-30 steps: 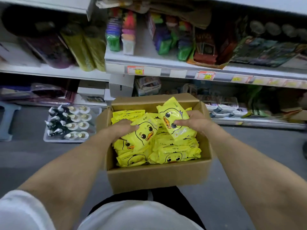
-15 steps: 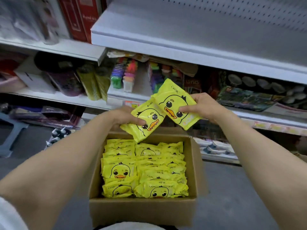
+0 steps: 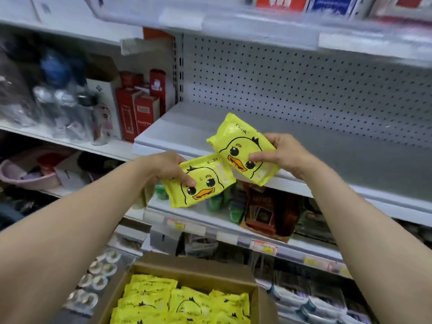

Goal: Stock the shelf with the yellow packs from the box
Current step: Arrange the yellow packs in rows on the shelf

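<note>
Yellow plastic dominates the head view: we see two soft packs printed with a cartoon duck, one in each of a person's bare hands. The left hand (image 3: 167,168) grips the lower pack (image 3: 205,187) by its left end, with the thumb on the printed face and the fingers hidden behind. The right hand (image 3: 284,153) grips the upper pack (image 3: 240,146) by its right end, thumb on the duck's face. Between the hands the packs overlap at one corner; we cannot tell whether they touch.

Just beyond both hands lies the grey shelf (image 3: 327,148), backed by a perforated panel (image 3: 304,85). The upper pack hangs over its front lip, and the lower pack sits below that lip. Left of the left hand, red cartons (image 3: 138,113) stand on a neighbouring shelf. Well below the hands, a cardboard box (image 3: 194,268) holds many more yellow packs (image 3: 182,302) lying flat.

We judge two risks. Each pack is held at one end only, so the slick wrapper could slip free and drop. The lower pack could also catch the shelf lip on its way up, or slide off if set too near the edge.
</note>
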The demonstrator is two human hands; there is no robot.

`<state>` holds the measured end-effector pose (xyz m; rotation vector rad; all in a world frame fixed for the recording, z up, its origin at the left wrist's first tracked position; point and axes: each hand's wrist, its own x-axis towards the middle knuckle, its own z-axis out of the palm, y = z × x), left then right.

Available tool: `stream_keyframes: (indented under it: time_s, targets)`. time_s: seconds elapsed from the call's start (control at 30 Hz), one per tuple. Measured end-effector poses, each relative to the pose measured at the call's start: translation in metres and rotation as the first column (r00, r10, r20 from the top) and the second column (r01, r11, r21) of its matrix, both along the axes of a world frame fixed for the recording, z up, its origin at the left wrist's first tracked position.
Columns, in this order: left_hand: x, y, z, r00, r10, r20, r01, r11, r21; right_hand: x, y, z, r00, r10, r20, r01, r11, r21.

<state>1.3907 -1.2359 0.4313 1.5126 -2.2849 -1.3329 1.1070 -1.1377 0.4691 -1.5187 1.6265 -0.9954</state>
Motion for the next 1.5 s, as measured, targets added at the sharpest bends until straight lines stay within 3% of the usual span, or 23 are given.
stream_keyframes:
  time_s: [0.27,0.37,0.5,0.7,0.97,1.3,1.5]
  targets:
    - [-0.019,-0.06,0.051,0.999,-0.024,0.039,0.028,0.993,-0.111,-0.024,-0.027,0.022,0.981,-0.128,-0.146,0.119,0.991,-0.067]
    - [-0.028,-0.094,0.059,0.991,-0.043,0.129,0.065,0.983,-0.171,-0.032,-0.043,0.022,0.953,-0.187,-0.237,0.176,0.982,-0.068]
    - [-0.045,-0.151,0.062,0.961,-0.173,0.217,0.236,0.92,-0.312,-0.042,-0.063,0.017,0.906,-0.256,-0.336,0.255,0.966,-0.048]
    - [-0.063,-0.237,0.046,0.957,-0.19,0.219,0.262,0.89,-0.374,-0.04,-0.101,0.012,0.911,-0.327,-0.25,0.314,0.945,-0.09]
    - [-0.072,-0.321,0.042,0.926,-0.279,0.254,0.373,0.776,-0.508,-0.029,-0.167,0.01,0.9,-0.344,-0.268,0.327,0.939,-0.109]
    - [-0.077,-0.38,0.023,0.961,-0.264,0.089,0.252,0.693,-0.676,-0.017,-0.225,-0.002,0.91,-0.278,-0.307,0.27,0.96,-0.068]
    - [-0.087,-0.403,0.016,0.961,-0.264,0.088,0.225,0.552,-0.803,-0.018,-0.251,-0.001,0.913,-0.249,-0.323,0.239,0.968,-0.071]
